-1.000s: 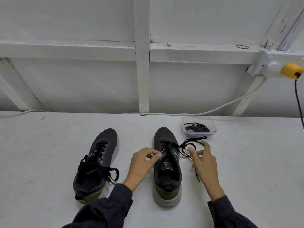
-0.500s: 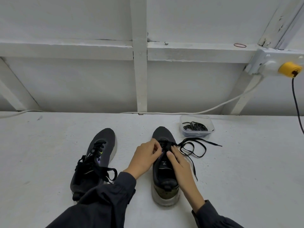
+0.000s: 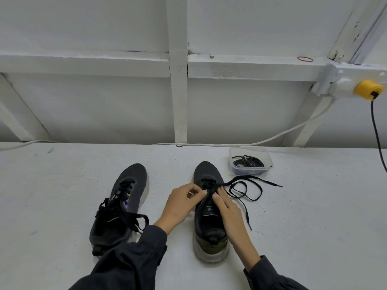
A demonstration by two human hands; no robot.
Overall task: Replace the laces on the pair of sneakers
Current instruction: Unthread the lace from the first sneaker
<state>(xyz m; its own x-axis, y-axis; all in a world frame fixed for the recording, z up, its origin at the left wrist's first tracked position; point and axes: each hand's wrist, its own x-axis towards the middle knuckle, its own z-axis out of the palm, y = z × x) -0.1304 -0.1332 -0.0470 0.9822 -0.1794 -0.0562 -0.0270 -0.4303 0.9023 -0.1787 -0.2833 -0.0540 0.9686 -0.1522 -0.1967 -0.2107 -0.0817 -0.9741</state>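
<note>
Right sneaker (image 3: 209, 214) sits center frame on counter (image 3: 314, 227). Left hand (image 3: 182, 204) & right hand (image 3: 227, 208) both pinch its lace (image 3: 245, 191) at the eyelets. Best pull one row at a time w/ shoe steadied.

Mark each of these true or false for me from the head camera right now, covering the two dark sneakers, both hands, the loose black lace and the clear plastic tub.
1. Both hands are at the lace eyelets of the right-hand dark sneaker. True: the left hand and right hand meet there.
2. The left-hand dark sneaker has no lace. False: black lace is threaded in it.
3. The clear plastic tub holds coiled black laces. True.
4. The loose black lace trails to the left of the sneaker being worked on. False: it trails to the right.
5. The tub sits between the two sneakers. False: it sits beyond and right of the right-hand sneaker.
</note>
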